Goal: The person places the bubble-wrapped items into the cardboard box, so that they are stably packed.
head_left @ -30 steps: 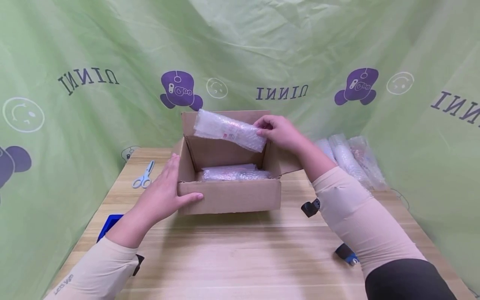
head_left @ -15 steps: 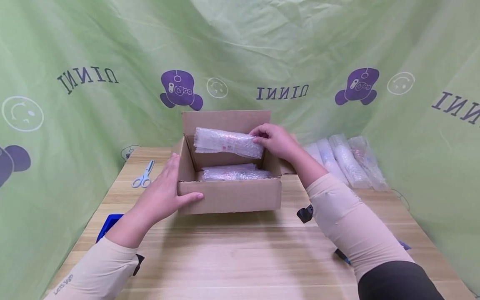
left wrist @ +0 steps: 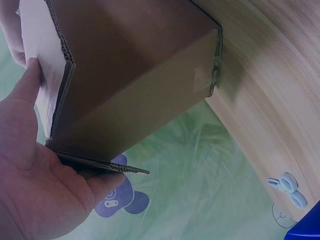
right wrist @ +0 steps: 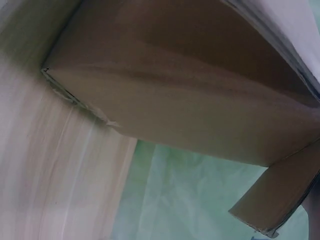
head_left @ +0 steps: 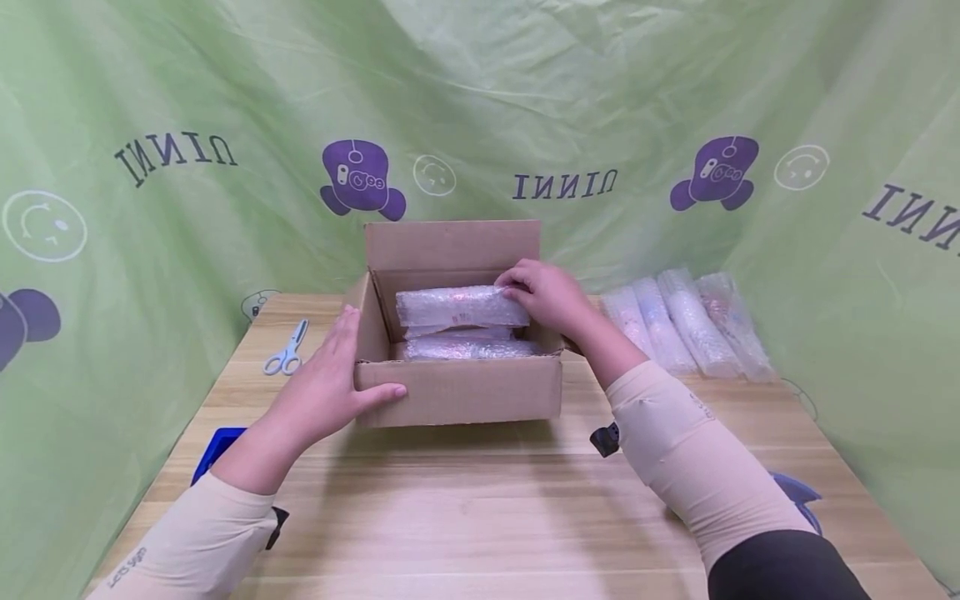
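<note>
An open cardboard box [head_left: 457, 392] stands on the table with its back flap upright. My left hand [head_left: 326, 383] rests on its front left corner, fingers along the left flap and thumb extended over the front. In the left wrist view, the left hand [left wrist: 45, 170] lies against two flaps. My right hand [head_left: 551, 296] pinches the right end of a bubble-wrapped packet [head_left: 457, 307], held level inside the box opening near the back wall. Lower in the box lie more bubble-wrapped packets [head_left: 465, 347]. The right wrist view shows the box's outside [right wrist: 175, 115], its contents hidden.
Several bubble-wrapped packets [head_left: 697, 329] lie side by side at the back right of the table [head_left: 465, 517]. Light-blue scissors [head_left: 287, 350] are left of the box. A blue tray-like item [head_left: 217, 450] is partly behind the left forearm, and a blue object [head_left: 798, 492] behind the right sleeve.
My right hand has lowered the bubble-wrapped packet from above the back flap's base into the box opening, and its tilt has levelled out. The left hand has stayed put.
</note>
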Tool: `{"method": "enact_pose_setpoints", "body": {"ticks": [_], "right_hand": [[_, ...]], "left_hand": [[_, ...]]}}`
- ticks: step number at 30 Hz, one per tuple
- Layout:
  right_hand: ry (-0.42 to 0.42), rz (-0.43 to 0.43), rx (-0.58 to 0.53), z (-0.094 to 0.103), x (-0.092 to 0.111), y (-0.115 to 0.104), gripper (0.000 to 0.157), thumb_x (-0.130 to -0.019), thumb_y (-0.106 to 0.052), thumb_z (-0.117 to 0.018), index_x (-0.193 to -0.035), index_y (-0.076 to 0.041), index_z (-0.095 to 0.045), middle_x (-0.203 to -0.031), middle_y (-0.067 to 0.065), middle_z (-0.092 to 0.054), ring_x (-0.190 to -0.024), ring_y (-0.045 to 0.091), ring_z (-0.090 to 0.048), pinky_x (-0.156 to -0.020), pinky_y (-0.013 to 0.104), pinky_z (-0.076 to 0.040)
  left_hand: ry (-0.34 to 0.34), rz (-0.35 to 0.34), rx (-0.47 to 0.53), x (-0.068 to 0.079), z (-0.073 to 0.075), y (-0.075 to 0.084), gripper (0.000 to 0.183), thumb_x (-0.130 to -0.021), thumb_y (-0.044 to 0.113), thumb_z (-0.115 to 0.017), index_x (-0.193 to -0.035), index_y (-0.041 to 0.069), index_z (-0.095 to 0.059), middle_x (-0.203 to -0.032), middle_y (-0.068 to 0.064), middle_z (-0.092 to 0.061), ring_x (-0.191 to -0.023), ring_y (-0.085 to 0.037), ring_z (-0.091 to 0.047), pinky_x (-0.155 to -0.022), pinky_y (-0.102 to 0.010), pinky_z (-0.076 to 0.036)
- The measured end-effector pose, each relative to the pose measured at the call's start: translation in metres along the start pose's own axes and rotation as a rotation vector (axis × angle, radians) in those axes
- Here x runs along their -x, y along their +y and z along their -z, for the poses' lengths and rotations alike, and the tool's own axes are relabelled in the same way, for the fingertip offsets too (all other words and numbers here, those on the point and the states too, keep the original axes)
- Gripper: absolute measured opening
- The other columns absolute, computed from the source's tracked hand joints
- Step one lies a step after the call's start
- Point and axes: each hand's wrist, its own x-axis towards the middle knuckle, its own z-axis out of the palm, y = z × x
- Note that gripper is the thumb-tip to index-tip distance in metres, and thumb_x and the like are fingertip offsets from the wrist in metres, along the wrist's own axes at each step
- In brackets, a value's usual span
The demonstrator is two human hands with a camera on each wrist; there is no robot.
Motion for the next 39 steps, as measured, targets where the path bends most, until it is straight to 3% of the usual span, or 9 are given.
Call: {"method": "enact_pose_setpoints", "body": {"ticks": [11,28,36,39], "right_hand": [[-0.075,0.065,0.150,-0.0044,0.0012,-0.0021,0.019,-0.095,-0.025,-0.065,-0.110,-0.018,-0.074,-0.111,-0.001,-0.070,-0.105,0.021,-0.066,-0.092,0.043,-0.050],[-0.047,0.052,0.111,-0.0063,0.0008,-0.0032,0.018,-0.093,-0.023,-0.068,-0.109,-0.018,-0.072,-0.109,-0.001,-0.068,-0.106,0.019,-0.062,-0.095,0.040,-0.049],[-0.129,0.070,0.215,-0.0054,0.0010,-0.0052,0.020,-0.094,-0.030,-0.065,-0.109,-0.019,-0.072,-0.107,-0.003,-0.071,-0.100,0.018,-0.065,-0.090,0.044,-0.049],[-0.117,0.066,0.208,-0.0059,0.0015,-0.0039,0.021,-0.094,-0.032,-0.064,-0.110,-0.020,-0.071,-0.108,-0.004,-0.070,-0.100,0.017,-0.065,-0.089,0.043,-0.049]], "left_hand": [[-0.004,0.006,-0.006,0.0005,-0.0008,0.0012,0.128,-0.074,0.078,-0.062,-0.158,0.010,0.007,-0.165,-0.017,0.000,-0.151,-0.036,-0.010,-0.117,-0.060,-0.022],[0.002,0.020,0.002,0.0013,-0.0013,0.0010,0.128,-0.074,0.077,-0.063,-0.158,0.010,0.007,-0.165,-0.016,0.000,-0.151,-0.036,-0.009,-0.117,-0.060,-0.021],[-0.011,0.032,-0.006,0.0011,-0.0010,0.0018,0.127,-0.075,0.076,-0.064,-0.158,0.012,0.008,-0.165,-0.014,0.001,-0.152,-0.034,-0.008,-0.119,-0.057,-0.020],[-0.014,0.030,-0.010,0.0007,-0.0012,0.0023,0.127,-0.075,0.076,-0.064,-0.158,0.012,0.008,-0.165,-0.014,0.001,-0.152,-0.034,-0.008,-0.118,-0.058,-0.020]]}}
